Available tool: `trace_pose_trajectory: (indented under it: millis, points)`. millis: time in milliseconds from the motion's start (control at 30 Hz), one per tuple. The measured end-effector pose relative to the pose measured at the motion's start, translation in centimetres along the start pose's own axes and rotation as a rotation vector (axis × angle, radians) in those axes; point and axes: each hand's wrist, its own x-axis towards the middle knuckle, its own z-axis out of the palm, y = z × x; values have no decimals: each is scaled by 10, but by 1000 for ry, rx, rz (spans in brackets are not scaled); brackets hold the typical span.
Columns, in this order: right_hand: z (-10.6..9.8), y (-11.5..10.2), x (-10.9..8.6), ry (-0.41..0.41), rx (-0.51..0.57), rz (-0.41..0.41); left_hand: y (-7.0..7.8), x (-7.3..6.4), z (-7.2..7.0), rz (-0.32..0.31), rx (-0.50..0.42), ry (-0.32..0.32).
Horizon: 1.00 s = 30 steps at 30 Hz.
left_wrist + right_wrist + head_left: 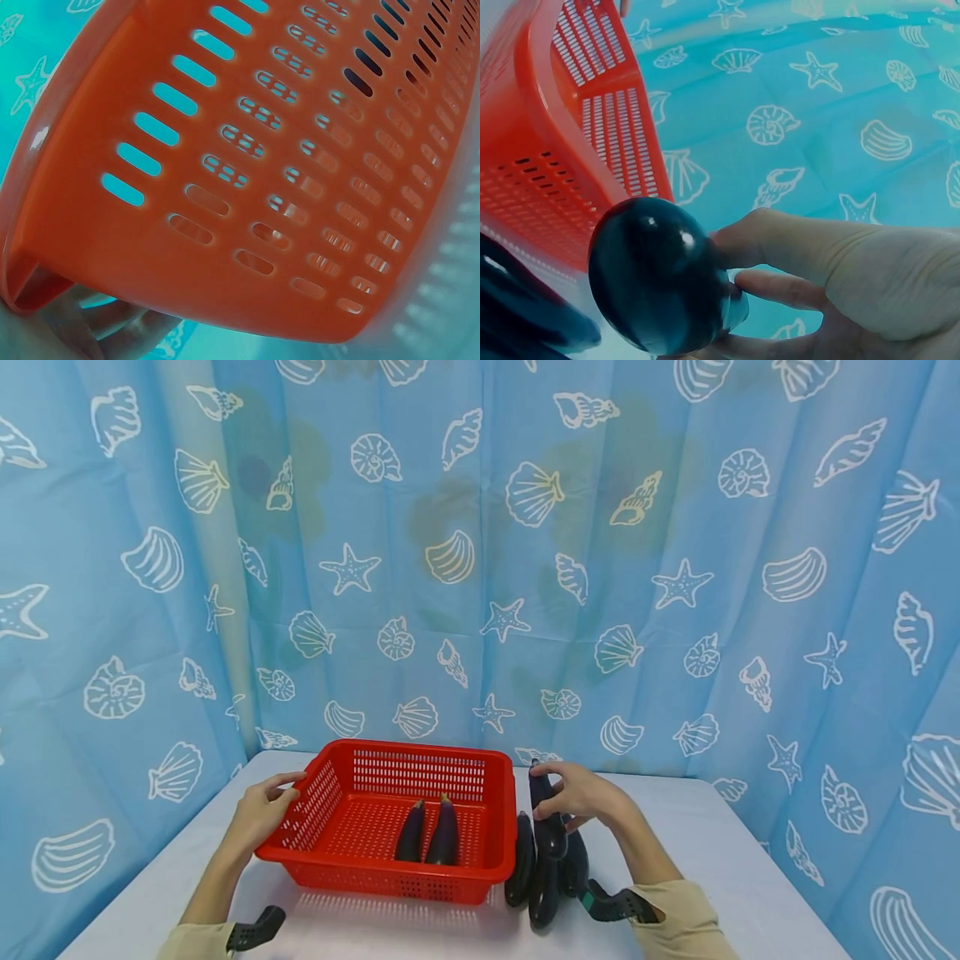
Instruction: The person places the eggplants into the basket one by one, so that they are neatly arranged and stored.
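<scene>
Two dark purple eggplants [410, 835] lie side by side in the red plastic basket [337, 864]. At the basket's left end, my left hand [258, 810] holds the rim, with some fingers [142, 330] showing below it in the left wrist view. My right hand [583, 793] grips another eggplant [551, 839] just beyond the basket's right side, its stem end pointing away. The rounded, glossy end of this eggplant [660, 277] faces the right wrist camera. Below and around it are several more eggplants [544, 897], partly covered by the held one.
A white-covered table [360, 935] carries everything. Behind and beside it hangs a blue curtain [480, 635] printed with white shells and starfish. Each wrist wears a black camera mount [257, 931]. The loose eggplants sit close against the basket's right wall.
</scene>
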Motion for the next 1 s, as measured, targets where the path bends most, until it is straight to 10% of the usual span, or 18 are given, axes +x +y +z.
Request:
trace_pose_trajectory:
  millis: [1000]
  points:
    - [18, -37, 17, -35, 10, -35, 0, -1, -1, 1, -5, -6]
